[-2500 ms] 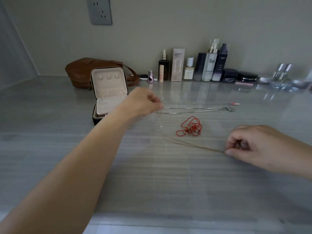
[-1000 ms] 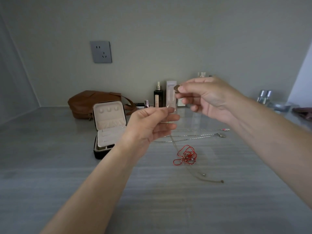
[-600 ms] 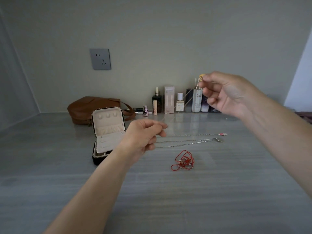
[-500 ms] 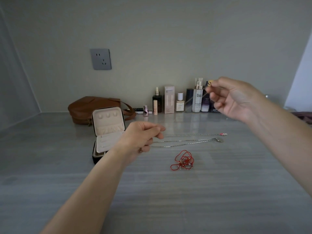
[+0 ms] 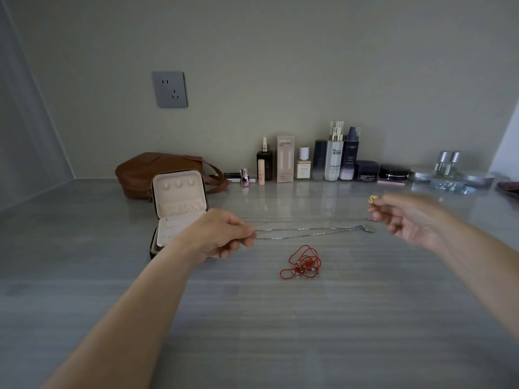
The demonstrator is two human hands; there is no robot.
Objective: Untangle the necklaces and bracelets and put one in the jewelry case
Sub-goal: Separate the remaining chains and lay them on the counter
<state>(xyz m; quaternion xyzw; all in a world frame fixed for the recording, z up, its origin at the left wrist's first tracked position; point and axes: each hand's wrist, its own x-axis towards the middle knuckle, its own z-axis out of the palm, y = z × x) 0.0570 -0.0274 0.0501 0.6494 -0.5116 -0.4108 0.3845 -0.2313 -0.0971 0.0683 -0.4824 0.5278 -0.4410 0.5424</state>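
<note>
Fingers [image 5: 377, 204] of the right hand [image 5: 407, 217] pinch a gold pendant [image 5: 373, 199]; the left hand [image 5: 222, 234] pinches its near-invisible chain, seemingly stretching out tangles.

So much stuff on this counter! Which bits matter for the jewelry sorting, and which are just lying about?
In the job: gold necklace held by left hand and right hand; silver necklaces; red cord bracelets; open jewelry case.
Lying about: brown bag; cosmetic bottles; wall socket.

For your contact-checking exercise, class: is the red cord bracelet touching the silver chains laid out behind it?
Apart. The head view shows bare table between the red cord bracelet and the nearest silver chain.
</note>
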